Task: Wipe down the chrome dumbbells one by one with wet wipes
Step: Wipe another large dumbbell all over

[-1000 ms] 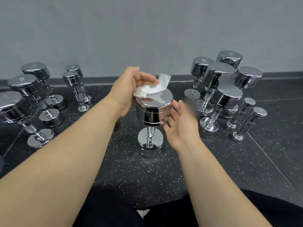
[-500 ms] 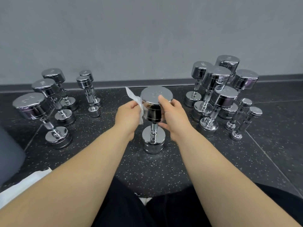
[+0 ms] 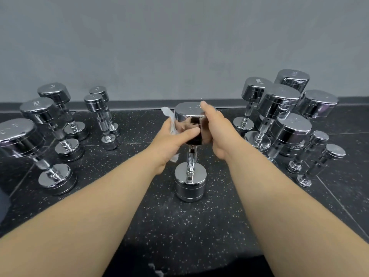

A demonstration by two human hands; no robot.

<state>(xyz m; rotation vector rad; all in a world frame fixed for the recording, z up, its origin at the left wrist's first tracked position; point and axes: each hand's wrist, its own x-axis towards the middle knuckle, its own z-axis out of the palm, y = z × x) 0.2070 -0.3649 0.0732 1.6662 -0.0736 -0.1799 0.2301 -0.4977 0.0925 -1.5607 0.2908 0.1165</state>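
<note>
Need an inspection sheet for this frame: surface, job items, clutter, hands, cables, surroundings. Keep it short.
Surface: black speckled floor, tile seams visible.
Job's things: centre dumbbell stands upright on one end; white wet wipe lies against the left side of its top head. Left group of five dumbbells and right cluster also stand on end.
Clutter: white scrap at the bottom edge, too little shown to identify.
Grippers: left hand holds the wipe against the top head; right hand grips that head from the right.
Cables: nothing seen.
Surroundings: plain grey wall with dark skirting.
</note>
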